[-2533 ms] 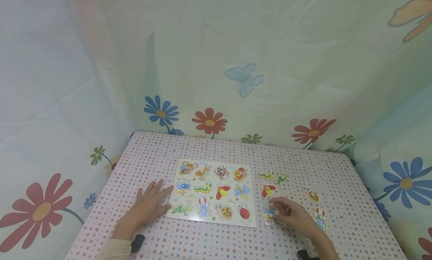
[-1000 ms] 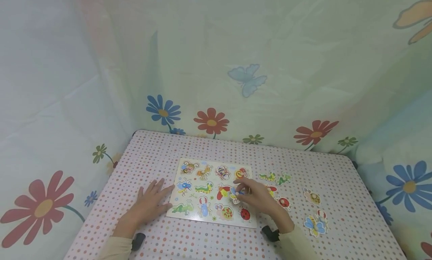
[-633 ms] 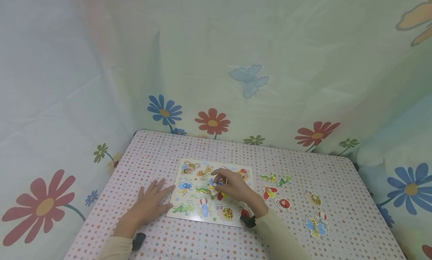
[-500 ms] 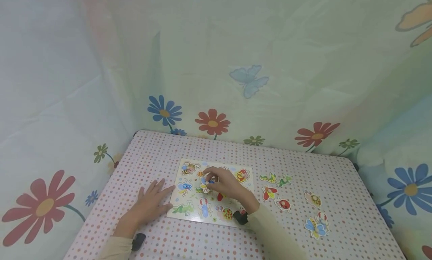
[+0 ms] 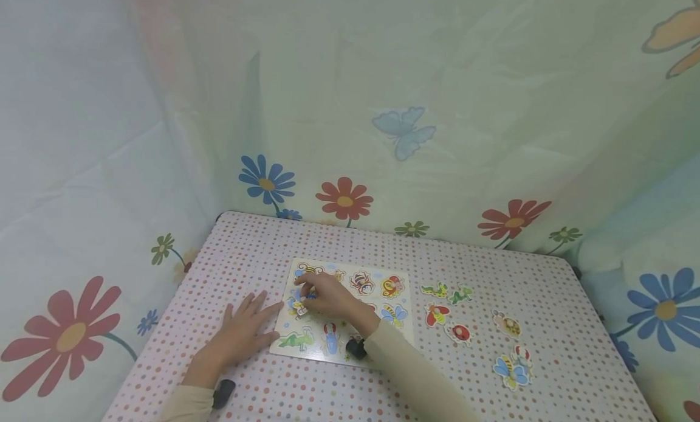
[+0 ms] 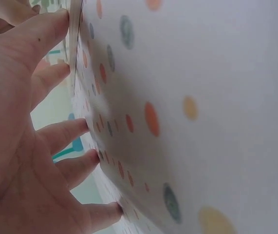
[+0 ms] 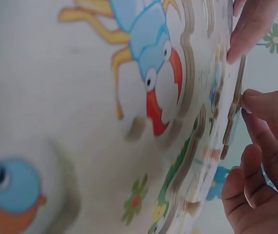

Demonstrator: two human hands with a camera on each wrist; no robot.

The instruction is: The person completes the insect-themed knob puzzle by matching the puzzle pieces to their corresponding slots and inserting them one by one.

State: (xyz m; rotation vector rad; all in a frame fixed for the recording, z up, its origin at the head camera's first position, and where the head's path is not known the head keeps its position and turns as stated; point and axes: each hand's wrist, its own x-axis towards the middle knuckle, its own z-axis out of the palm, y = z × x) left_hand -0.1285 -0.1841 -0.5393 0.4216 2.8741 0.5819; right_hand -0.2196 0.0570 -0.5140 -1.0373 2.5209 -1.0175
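Note:
A puzzle board (image 5: 350, 266) printed with insects lies on the table. My right hand (image 5: 330, 297) pinches a blue-and-yellow insect puzzle piece (image 5: 298, 307) over the middle recess of the board's left column. In the right wrist view the piece's wooden edge (image 7: 237, 92) shows tilted up from the board, with thumb and finger (image 7: 270, 109) at it. My left hand (image 5: 240, 331) rests palm down on the table with fingers spread. In the left wrist view its thumb and index fingertips touch the board's side edge (image 6: 74, 44).
Right of the board lie loose pieces: a caterpillar (image 5: 434, 289), a grasshopper (image 5: 460, 294), a red-winged bug (image 5: 436, 314), a ladybug (image 5: 459, 332) and a snail (image 5: 507, 323). A blue-winged bee (image 5: 511, 371) overlaps a stag beetle (image 5: 522, 354). A flowered curtain (image 5: 301, 124) surrounds the dotted table (image 5: 465, 397).
My right hand has picked up the blue-and-yellow insect piece on the right and carried it left across the board to the left column. The left hand has stayed in place.

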